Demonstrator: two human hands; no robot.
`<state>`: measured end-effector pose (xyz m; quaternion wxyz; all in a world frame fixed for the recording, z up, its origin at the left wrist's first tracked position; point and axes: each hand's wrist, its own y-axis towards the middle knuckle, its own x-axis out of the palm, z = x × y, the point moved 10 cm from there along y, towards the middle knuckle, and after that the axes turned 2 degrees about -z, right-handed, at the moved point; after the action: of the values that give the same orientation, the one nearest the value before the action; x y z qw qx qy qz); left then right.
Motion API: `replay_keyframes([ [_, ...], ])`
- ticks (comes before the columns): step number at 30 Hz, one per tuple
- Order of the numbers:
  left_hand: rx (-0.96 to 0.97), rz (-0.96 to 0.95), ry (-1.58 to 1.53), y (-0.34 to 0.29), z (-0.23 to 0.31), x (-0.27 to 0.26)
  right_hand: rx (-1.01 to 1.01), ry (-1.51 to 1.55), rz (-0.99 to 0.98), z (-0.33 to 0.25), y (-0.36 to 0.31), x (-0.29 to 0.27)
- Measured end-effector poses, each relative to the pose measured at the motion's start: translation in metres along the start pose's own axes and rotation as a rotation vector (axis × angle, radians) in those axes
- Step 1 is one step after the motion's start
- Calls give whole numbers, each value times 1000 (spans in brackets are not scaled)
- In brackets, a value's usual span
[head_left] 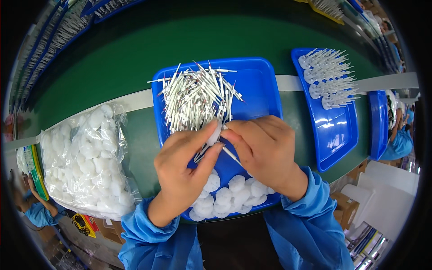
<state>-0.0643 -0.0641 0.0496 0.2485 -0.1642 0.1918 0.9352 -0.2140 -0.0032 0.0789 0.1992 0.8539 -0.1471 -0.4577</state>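
Note:
My left hand (184,159) is closed, pinching a small translucent white plastic cap (214,137) between thumb and forefinger. From the right, my right hand (265,150) meets it, thumb and forefinger pressed together at the cap's edge on a small white bit, mostly hidden. A thin white stick (232,155) slants down below the fingertips; which hand holds it is unclear. Both hands are over a blue tray (258,90). A heap of thin white sticks (193,96) with dark tips fills its far left, and loose white caps (229,195) lie along its near side.
Left of the tray lies a clear bag (85,157) full of white caps. At right, another blue tray (333,139) holds rows of caps with sticks (330,81) attached. More stick-filled trays (56,40) stand far left. Other people in blue sleeves (400,144) are at both sides.

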Motion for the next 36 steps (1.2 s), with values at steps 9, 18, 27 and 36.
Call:
replay_keyframes([
  [9, 53, 0, -41, 6, 4, -5, 145, 550, -90, 25, 7, -2],
  [18, 232, -62, -20, 8, 20, 2, 407, 903, -191, 41, -12, 23],
  [27, 163, -103, -112, 6, 13, 4, 416, 861, -214, 38, -22, 19],
  [36, -124, -56, -426, 0, -28, -8, -313, -450, -133, 10, 32, 8],
])
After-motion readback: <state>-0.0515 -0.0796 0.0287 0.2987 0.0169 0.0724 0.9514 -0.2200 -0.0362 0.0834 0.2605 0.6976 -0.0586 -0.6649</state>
